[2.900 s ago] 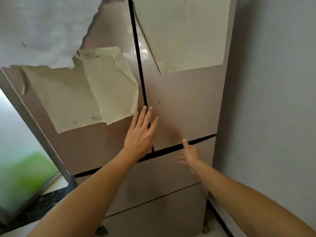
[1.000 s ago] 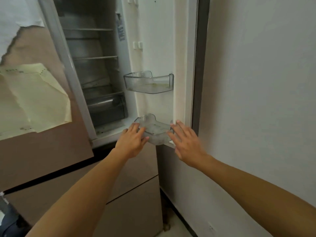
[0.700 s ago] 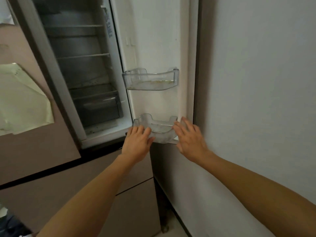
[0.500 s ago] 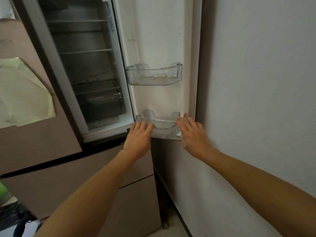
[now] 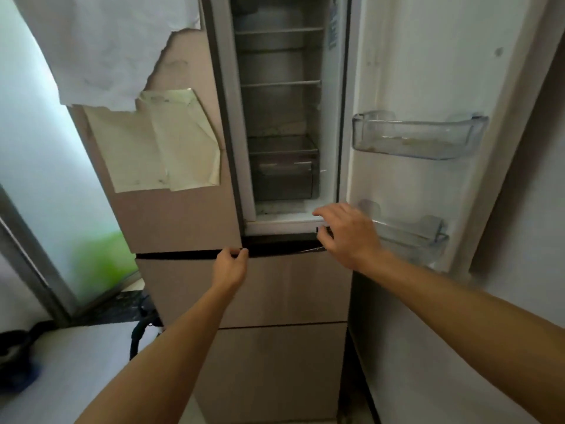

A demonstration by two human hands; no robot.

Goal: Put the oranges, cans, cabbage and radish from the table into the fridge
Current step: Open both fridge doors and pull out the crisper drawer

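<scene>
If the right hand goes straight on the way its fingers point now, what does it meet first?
Probably the white sill at the bottom of the open fridge compartment; the right hand points up-left at it, though depth is unclear.

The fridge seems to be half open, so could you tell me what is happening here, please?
A person stands at the fridge. Its right door is swung open, showing bare shelves and two clear door bins with no food in them. The left hand curls its fingers at the bottom edge of the shut left door; the right hand hovers open near the fridge sill. No oranges, cans, cabbage or radish are in view.
</scene>
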